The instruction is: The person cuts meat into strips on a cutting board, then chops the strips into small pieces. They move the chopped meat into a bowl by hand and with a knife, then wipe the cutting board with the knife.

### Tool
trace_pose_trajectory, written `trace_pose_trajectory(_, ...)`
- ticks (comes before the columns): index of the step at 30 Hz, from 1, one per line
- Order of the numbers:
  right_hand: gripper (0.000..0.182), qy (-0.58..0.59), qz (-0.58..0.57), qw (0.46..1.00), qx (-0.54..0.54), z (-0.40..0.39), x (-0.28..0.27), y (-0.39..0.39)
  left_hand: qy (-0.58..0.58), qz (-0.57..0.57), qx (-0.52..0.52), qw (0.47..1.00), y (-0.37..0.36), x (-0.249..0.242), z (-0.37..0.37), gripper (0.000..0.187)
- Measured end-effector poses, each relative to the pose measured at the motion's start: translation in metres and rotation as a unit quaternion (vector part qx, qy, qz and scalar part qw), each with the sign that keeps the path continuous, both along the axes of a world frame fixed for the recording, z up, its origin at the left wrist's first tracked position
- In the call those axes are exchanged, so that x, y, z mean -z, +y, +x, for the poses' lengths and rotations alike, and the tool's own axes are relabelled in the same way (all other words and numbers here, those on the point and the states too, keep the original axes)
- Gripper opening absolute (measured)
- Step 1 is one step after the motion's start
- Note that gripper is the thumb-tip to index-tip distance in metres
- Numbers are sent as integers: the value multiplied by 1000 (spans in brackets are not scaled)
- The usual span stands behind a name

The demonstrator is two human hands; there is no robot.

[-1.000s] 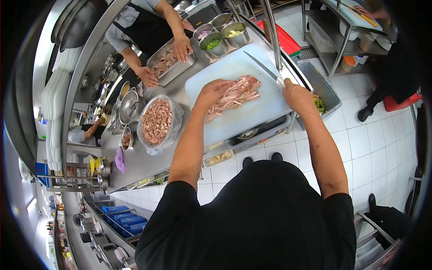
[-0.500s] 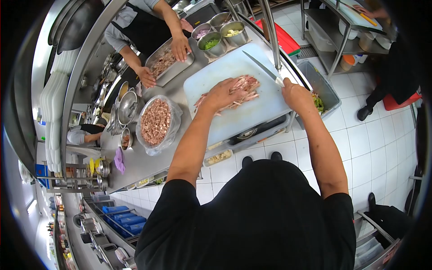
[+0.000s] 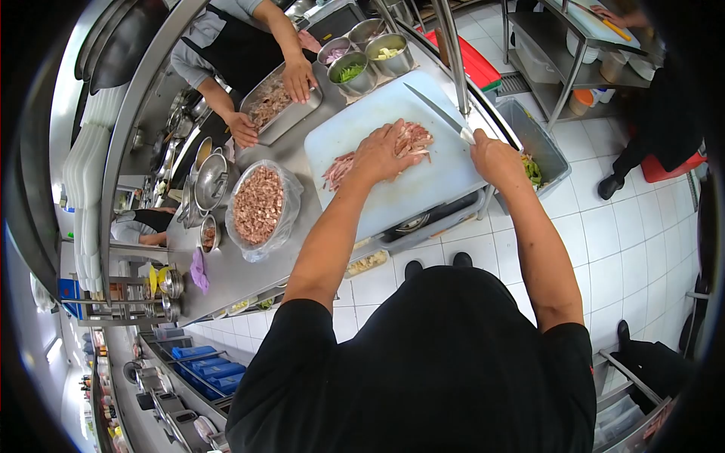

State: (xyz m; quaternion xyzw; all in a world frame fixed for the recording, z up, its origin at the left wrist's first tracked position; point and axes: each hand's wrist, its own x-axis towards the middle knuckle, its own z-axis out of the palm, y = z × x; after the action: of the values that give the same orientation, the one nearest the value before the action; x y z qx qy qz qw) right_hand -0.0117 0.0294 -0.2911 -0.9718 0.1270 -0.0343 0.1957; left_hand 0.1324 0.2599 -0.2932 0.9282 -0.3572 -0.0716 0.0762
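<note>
A white cutting board (image 3: 445,181) lies in front of me with pale pink strips of sliced meat (image 3: 413,139) in a loose row. My left hand (image 3: 380,153) rests over the middle of the strips, fingers stretched and thumb spread to the right, hiding part of the meat. At the board's right edge, my right hand (image 3: 496,158) is closed round the light handle of a kitchen knife (image 3: 436,109). Its blade points away and to the left, just above or on the board, apart from the meat.
Left of the board stands a plastic-lined bowl of diced meat (image 3: 258,205). Beyond it, another person's hands (image 3: 300,79) touch a metal tray (image 3: 291,119) of meat. Metal pots (image 3: 355,81) of cut vegetables stand behind the board. A grey bin (image 3: 555,155) is at the right.
My left hand has shifted slightly right and drawn round the strips, its thumb now spread out. More meat shows to its left. The knife and right hand stay nearly in place.
</note>
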Motion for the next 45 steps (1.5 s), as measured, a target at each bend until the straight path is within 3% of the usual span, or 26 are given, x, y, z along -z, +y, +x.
trace_pose_trajectory(4, 24, 0, 2, 1000, 3, -1, 0, 0, 22, 24, 6, 999, -4, -21, -11, 99)
trace_pose_trajectory(7, 24, 4, 2, 1000, 3, 0, 0, 0, 103, -116, -5, 988, 9, -12, 5, 93)
trace_pose_trajectory(10, 24, 9, 1, 1000, 5, 2, 3, 0, 108, -221, -82, 966, 39, -8, 30, 83)
trace_pose_trajectory(13, 23, 16, -1, 1000, 4, 3, 4, -1, 157, -192, -152, 957, 79, -22, 36, 74)
trace_pose_trajectory(16, 24, 19, -2, 1000, 4, 3, 2, -1, 147, -184, -147, 961, 118, -7, 25, 72)
trace_pose_trajectory(19, 24, 13, -3, 1000, -4, 6, 8, -3, 148, -248, -116, 950, 145, 23, 10, 75)
trace_pose_trajectory(22, 25, 20, -10, 1000, -13, 8, 7, -3, -63, -187, -15, 980, 141, 24, -27, 80)
trace_pose_trajectory(25, 25, 37, -12, 999, 0, 6, -4, 0, -83, -205, -24, 975, 141, 18, -40, 78)
trace_pose_trajectory(28, 25, 46, -10, 999, 3, 5, -8, 3, -54, -285, -59, 955, 152, 26, -34, 59)
trace_pose_trajectory(31, 26, 48, -10, 999, 1, 6, -5, 2, -148, -240, -5, 959, 159, 31, -28, 34)
trace_pose_trajectory(34, 27, 57, -12, 998, 2, 7, -8, 4, -200, -205, -18, 958, 154, 26, -36, 18)
trace_pose_trajectory(37, 26, 58, -20, 998, -4, 7, -9, 3, -64, -381, -159, 909, 147, 29, -39, 17)
trace_pose_trajectory(40, 26, 47, -23, 999, -8, 7, -4, 2, -100, -355, -172, 913, 147, 36, -32, 21)
trace_pose_trajectory(43, 26, 25, -30, 999, -21, 6, -1, 2, -198, -235, -71, 949, 148, 36, -25, 29)
trace_pose_trajectory(45, 26, 10, -37, 999, -26, 7, 4, -1, -204, -269, -115, 934, 146, 36, -20, 38)
